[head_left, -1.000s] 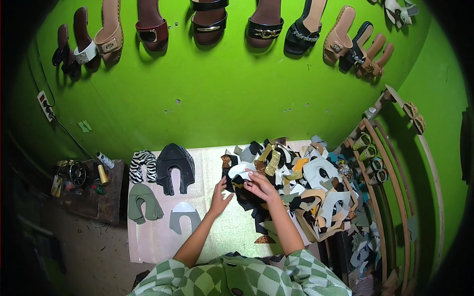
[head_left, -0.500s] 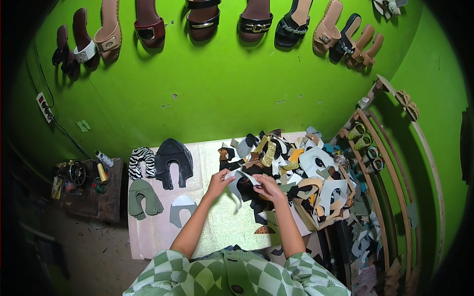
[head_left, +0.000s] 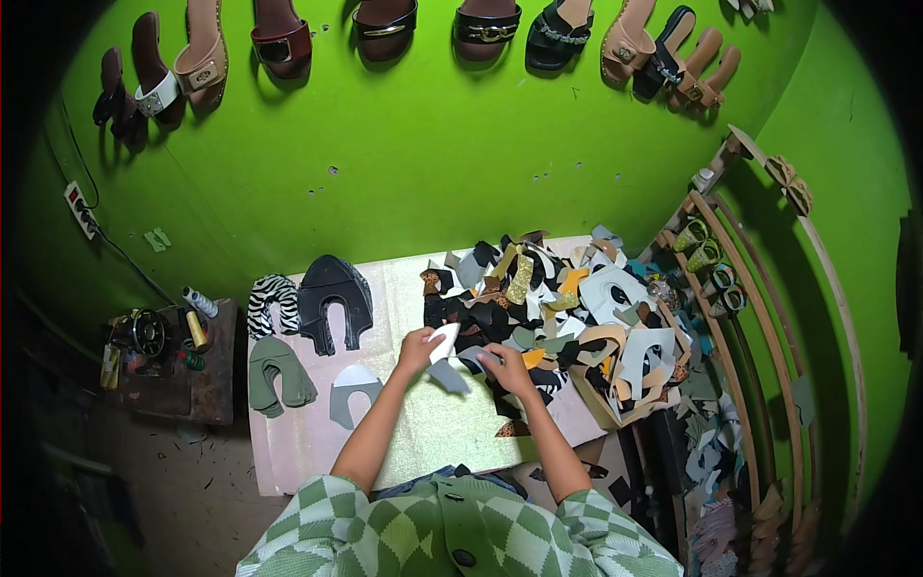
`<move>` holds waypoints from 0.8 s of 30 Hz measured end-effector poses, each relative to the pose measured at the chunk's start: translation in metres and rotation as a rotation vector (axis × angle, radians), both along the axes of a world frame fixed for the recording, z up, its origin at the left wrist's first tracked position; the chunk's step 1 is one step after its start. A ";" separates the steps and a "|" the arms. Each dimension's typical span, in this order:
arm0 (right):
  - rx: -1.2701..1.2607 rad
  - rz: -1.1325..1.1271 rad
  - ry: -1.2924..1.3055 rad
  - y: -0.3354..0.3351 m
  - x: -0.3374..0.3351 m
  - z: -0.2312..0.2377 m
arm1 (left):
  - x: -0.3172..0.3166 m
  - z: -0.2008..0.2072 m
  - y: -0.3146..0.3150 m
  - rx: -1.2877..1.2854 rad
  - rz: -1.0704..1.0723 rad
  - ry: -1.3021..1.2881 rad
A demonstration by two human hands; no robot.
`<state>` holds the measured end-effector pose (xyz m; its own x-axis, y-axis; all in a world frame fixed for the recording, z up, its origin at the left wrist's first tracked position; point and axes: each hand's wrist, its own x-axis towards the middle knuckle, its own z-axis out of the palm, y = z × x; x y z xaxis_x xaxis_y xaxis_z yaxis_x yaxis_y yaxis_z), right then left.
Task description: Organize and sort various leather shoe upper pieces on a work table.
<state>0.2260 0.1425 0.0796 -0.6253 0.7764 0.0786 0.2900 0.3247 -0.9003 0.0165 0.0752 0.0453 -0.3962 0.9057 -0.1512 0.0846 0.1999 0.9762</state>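
Observation:
Above the middle of the table, my left hand (head_left: 416, 352) pinches the white end of a grey-and-white material piece (head_left: 448, 376). My right hand (head_left: 510, 367) grips its grey part from the other side. The piece bends between my hands, with a grey flap hanging toward me; whether it is one layer or two is hard to see. Just beyond lies a heap of cut scraps (head_left: 519, 279) in black, white, gold, tan and leopard print. To the left are stacks of arch-shaped pieces: black (head_left: 336, 281), zebra-print (head_left: 260, 306), green (head_left: 276, 392), and a grey one with a white top (head_left: 354, 394).
Scraps overflow a cardboard box (head_left: 615, 412) at the table's right edge. A wooden rack (head_left: 727, 337) with sandals stands on the right. Thread spools (head_left: 200, 301) sit on a small dark table at the left. Sandals (head_left: 486, 34) hang along the green wall.
The piece has been turned between my hands: its white end now stands up at my left fingers and a grey flap hangs lower. My view has shifted slightly.

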 end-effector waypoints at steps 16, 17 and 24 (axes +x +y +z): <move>-0.409 0.111 0.226 -0.004 0.030 0.030 | 0.016 0.006 -0.001 -0.020 -0.293 -0.247; -0.413 0.114 0.227 -0.005 0.028 0.026 | 0.018 -0.003 -0.003 0.025 -0.403 -0.421; -0.520 0.198 0.229 -0.020 0.015 0.001 | 0.041 -0.023 -0.055 -0.118 -0.420 -0.705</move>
